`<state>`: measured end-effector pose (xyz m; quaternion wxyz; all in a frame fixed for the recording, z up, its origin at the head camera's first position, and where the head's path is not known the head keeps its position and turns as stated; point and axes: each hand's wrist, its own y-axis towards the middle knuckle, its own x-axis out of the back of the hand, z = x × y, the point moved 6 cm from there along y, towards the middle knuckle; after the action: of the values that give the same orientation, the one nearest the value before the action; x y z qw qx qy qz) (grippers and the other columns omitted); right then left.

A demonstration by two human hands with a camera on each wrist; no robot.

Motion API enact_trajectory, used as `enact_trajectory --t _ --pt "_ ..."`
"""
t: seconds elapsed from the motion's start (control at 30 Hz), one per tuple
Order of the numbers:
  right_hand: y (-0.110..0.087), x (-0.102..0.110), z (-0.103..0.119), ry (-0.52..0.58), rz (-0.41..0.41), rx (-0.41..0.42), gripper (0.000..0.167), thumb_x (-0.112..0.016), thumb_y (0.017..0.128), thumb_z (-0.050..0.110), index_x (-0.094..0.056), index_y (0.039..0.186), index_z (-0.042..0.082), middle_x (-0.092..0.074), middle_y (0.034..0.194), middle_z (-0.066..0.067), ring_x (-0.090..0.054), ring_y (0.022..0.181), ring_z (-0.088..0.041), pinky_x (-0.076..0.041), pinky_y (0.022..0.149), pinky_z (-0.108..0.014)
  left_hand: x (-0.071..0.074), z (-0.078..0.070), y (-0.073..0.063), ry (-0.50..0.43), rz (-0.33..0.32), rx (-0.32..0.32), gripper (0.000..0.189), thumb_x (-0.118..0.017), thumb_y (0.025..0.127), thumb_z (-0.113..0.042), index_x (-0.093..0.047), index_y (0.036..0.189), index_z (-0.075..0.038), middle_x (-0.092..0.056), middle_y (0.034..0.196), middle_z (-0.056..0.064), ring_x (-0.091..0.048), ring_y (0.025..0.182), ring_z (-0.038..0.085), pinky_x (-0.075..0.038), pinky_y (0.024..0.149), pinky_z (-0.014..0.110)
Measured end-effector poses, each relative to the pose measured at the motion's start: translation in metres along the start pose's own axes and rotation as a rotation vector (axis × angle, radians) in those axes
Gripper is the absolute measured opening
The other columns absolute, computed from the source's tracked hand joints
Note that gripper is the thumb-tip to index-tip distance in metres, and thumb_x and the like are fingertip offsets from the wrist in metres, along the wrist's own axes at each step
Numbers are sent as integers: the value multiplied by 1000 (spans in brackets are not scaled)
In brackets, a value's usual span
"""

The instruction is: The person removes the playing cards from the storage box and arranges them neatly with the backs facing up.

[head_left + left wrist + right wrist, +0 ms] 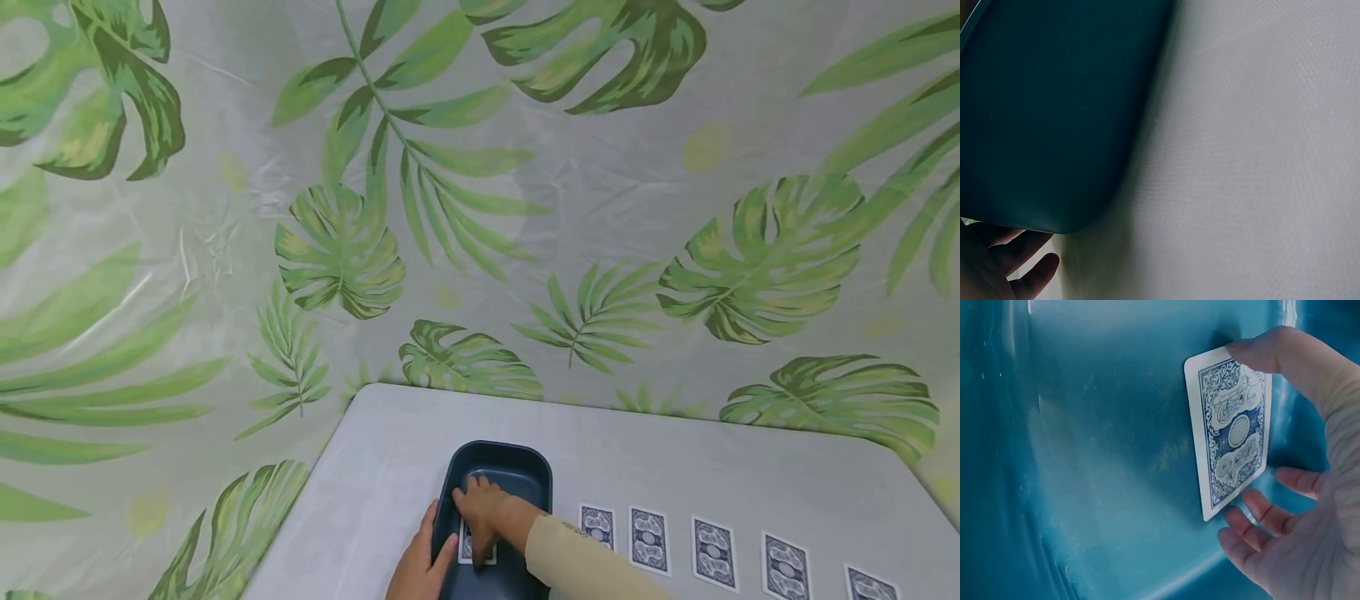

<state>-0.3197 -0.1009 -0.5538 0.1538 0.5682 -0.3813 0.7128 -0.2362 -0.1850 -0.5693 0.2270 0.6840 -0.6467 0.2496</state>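
A dark blue-green tray (pixel 525 460) with a raised rim stands on the white table. My left hand (pixel 422 560) holds its left wall, thumb at the rim and fingers along the outside. In the left wrist view the fingers (pixel 1025 250) show at the tray's lower edge. My right hand (pixel 486 510) reaches inside the tray. There it holds a playing card (pixel 1235 431) with a blue patterned back, thumb at one short edge and fingertips at the opposite one. The card looks slightly tilted over the tray floor.
To the right of the tray, several playing cards (pixel 648 540) lie face down in a spaced row on the white table (pixel 637 450). My right sleeve (pixel 585 558) overlaps the nearest one. A leaf-patterned sheet (pixel 465 208) hangs behind the table.
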Motion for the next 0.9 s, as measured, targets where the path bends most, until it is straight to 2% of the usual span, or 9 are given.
enact_trajectory --t 0.1,0.33,0.47,0.53,0.63,0.8,0.9 --pt "-4 0 0 27 16 -14 101 -88 52 42 -39 137 18 -38 134 -11 -41 117 -28 -39 93 -43 0 -1 -1 1 0 -7 66 -47 94 -43 -26 142 -2 -42 132 27 -45 116 40 -35 90 58" --pt "-9 1 2 -24 17 -1 96 -87 54 44 -43 136 24 -40 128 -8 -45 111 -25 -43 89 -39 -2 -4 -1 -1 4 -2 66 -47 95 -42 -25 142 -2 -41 133 27 -44 117 40 -35 91 57" --pt "-10 4 2 -87 -9 38 87 -85 54 48 -49 131 30 -42 123 -7 -46 108 -23 -45 87 -36 -3 -4 0 -2 27 34 67 -46 94 -45 -25 143 -3 -40 134 26 -44 118 40 -34 91 58" --pt "-11 6 2 -144 -33 64 82 -83 54 52 -53 127 31 -44 117 -6 -46 105 -22 -45 86 -34 -3 -5 0 -3 30 28 67 -46 94 -44 -24 143 -3 -41 133 27 -44 117 40 -34 91 58" --pt "-13 8 0 -196 -52 81 76 -81 54 56 -58 122 32 -47 113 -4 -45 103 -20 -44 87 -33 -3 -5 0 1 19 6 66 -47 94 -42 -25 143 -3 -43 131 27 -46 115 40 -35 90 58" --pt "-19 12 -9 -204 -49 61 71 -80 56 57 -60 120 33 -51 114 -3 -47 103 -19 -43 89 -35 0 -5 -2 4 -42 -40 63 -50 94 -37 -28 141 -2 -45 130 26 -47 114 39 -37 89 56" --pt "-23 21 -13 -233 -70 63 70 -79 57 57 -59 120 33 -53 109 -1 -47 94 -17 -44 85 -34 2 -3 -3 6 -68 -38 63 -51 94 -37 -30 141 -1 -46 130 25 -47 115 39 -36 90 56"
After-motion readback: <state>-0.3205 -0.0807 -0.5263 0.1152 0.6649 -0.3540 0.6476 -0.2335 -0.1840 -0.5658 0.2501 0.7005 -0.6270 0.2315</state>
